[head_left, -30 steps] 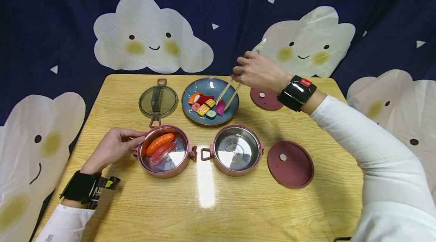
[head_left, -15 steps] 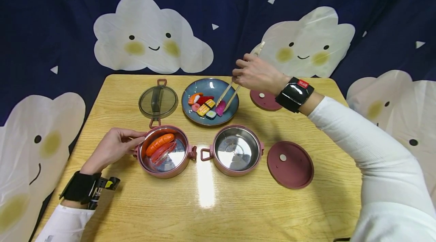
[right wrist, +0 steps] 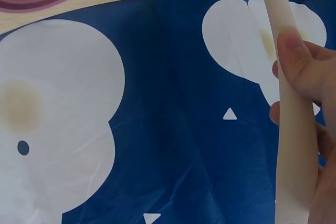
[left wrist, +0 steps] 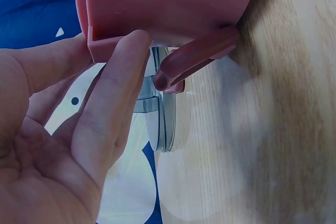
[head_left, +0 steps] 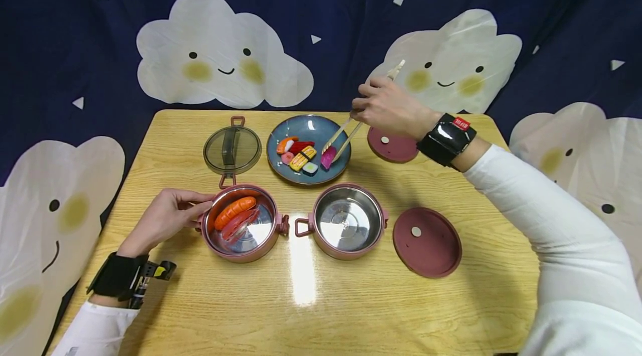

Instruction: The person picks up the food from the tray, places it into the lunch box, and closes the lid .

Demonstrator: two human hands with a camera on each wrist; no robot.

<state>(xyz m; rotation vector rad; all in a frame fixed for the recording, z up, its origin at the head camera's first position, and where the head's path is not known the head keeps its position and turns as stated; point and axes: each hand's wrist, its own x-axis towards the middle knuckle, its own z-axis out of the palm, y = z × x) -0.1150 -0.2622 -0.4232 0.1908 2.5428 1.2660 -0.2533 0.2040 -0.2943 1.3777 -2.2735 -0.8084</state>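
Observation:
My right hand (head_left: 393, 108) grips cream tongs (right wrist: 296, 145) above the blue plate (head_left: 306, 123). The tong tips sit on either side of a purple toy sushi piece (head_left: 328, 157) at the plate's right; I cannot tell whether it is lifted. Beside it lie a yellow toy sushi (head_left: 303, 159), a small white-and-black roll (head_left: 310, 169) and orange and red pieces. My left hand (head_left: 168, 216) pinches a tab at the left side of a pink pot (left wrist: 168, 3). Inside that pot are an orange toy sausage (head_left: 234, 213) and a red translucent piece (head_left: 239, 225).
Right of the held pot stands a second pink pot (head_left: 348, 250), with steel inside. A dark red lid (head_left: 428, 244) lies at its right, another (head_left: 393, 147) behind my right hand. A glass lid (head_left: 215, 150) rests left of the plate. A curtain hangs behind the table.
My right hand and the tongs have shifted slightly right. The purple sushi piece has moved a little right with the tips and turned. My left hand stays on the pot.

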